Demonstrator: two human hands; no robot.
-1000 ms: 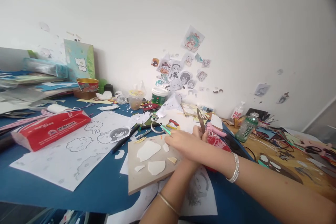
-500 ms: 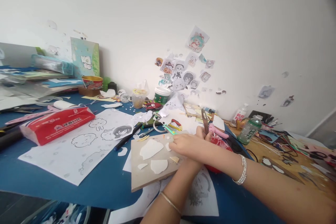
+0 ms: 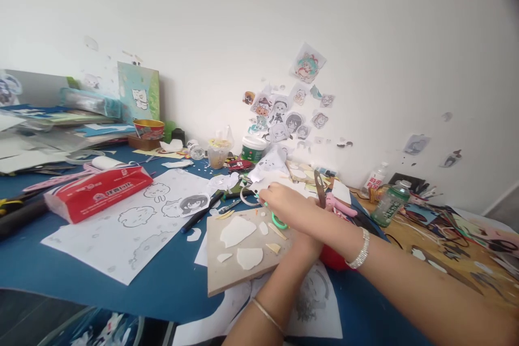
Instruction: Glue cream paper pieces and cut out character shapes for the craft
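My right hand (image 3: 279,200) reaches left over the far edge of a beige board (image 3: 227,281). Its fingers are bent and closed; what they hold, if anything, is hidden. A green ring-shaped handle (image 3: 279,221) shows just beneath it. My left hand (image 3: 308,246) lies under the crossing right forearm, with its fingers hidden. Close to it stand a dark brown strip (image 3: 320,188) and a pink object (image 3: 340,205), above something red (image 3: 336,258). White cut pieces (image 3: 238,231) and small yellowish scraps (image 3: 273,248) lie on the board.
A printed drawing sheet (image 3: 101,243) and a red pouch (image 3: 101,189) lie left. A black pen-like tool (image 3: 203,212) rests beside the board. Behind are a plastic cup (image 3: 219,154) and a white-lidded tub (image 3: 253,150). A green bottle (image 3: 391,203) stands right.
My right hand has shifted up and left, exposing the green ring-shaped handle and more of the board. My left hand's fingers, partly visible before, are now hidden behind the right forearm.
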